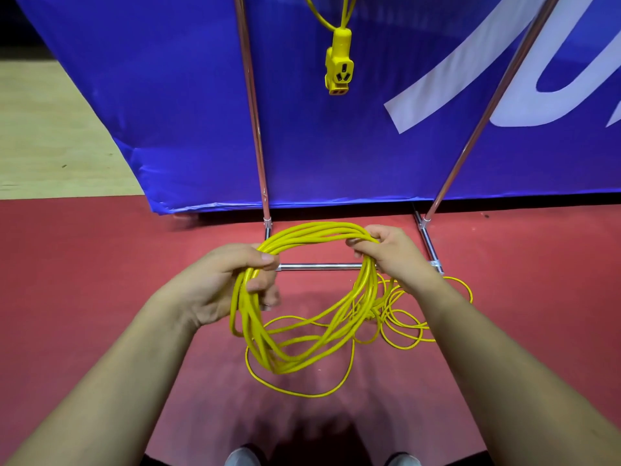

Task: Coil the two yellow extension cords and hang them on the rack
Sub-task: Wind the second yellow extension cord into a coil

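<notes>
Firmly, left hand (225,280) and right hand (395,253) grip the yellow cord coil (319,228); blue banner (168,95) lettering unreadable.

hanging cord (340,45): cut by top edge | rack poles (250,95): tops cut | shoes (242,457): cropped

Loose cord loops (396,317) and rack base bar (319,266) clutter the floor ahead.

Left grip (232,280) and right grip (393,253) bare, forearms (117,381) too; grey shoes (242,457) (rounded toes) below.
</notes>
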{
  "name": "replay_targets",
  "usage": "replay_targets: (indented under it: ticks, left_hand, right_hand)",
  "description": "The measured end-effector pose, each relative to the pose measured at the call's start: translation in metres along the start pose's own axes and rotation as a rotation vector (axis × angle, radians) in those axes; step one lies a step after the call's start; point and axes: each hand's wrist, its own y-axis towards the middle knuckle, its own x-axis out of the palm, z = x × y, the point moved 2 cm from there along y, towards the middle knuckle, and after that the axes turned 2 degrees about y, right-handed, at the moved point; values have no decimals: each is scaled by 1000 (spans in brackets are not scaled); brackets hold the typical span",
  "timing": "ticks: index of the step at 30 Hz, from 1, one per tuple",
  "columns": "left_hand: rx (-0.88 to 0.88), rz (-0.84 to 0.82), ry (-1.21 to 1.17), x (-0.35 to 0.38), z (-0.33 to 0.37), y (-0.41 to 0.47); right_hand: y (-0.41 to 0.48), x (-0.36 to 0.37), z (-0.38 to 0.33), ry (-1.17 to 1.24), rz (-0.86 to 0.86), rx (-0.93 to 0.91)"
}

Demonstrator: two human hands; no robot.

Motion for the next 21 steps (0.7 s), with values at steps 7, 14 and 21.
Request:
replay_targets:
  ticks: [7,14,21]
  left_hand:
    - [220,47,-143,10,10,-1]
    - [391,164,-127,-11,30,-11]
    - [300,412,8,-19,22,-4]
  right_hand:
    - [-6,6,14,-26,-47,-6]
    - [-8,-22,99,-245,-144,369]
    - [-10,15,65,-89,-73,312]
